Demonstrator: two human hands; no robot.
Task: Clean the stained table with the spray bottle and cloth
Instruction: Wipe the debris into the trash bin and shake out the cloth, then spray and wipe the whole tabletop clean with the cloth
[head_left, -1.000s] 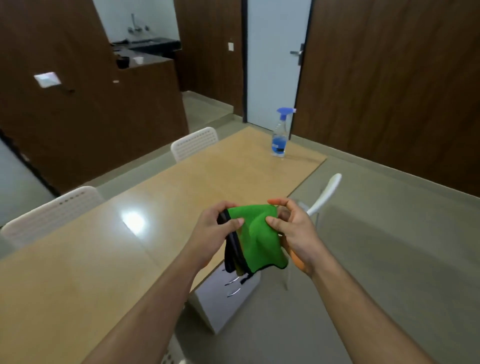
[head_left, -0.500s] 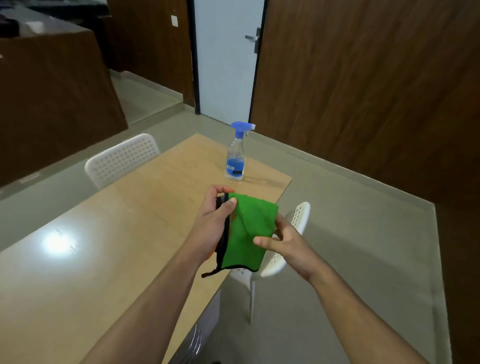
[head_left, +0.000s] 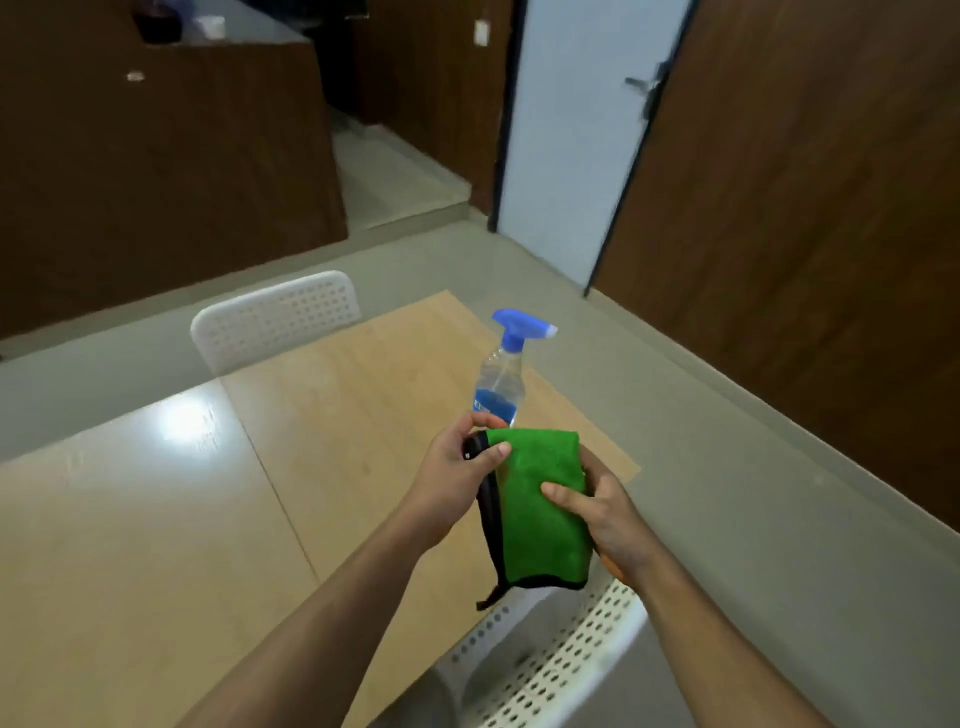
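The cloth (head_left: 540, 509), bunched and draped a second ago, now hangs folded flat between both hands. The right hand (head_left: 602, 509) shifts from the cloth's top to its right edge, thumb across the front. The spray bottle (head_left: 501, 374), earlier well beyond the hands at the table's (head_left: 156, 519) far corner, now stands just behind them.

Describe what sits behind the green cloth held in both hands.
Behind the green cloth, the spray bottle stands on the wooden table; its blue trigger head and clear upper body show. The cloth and the left hand cover its base, so its footing cannot be seen.
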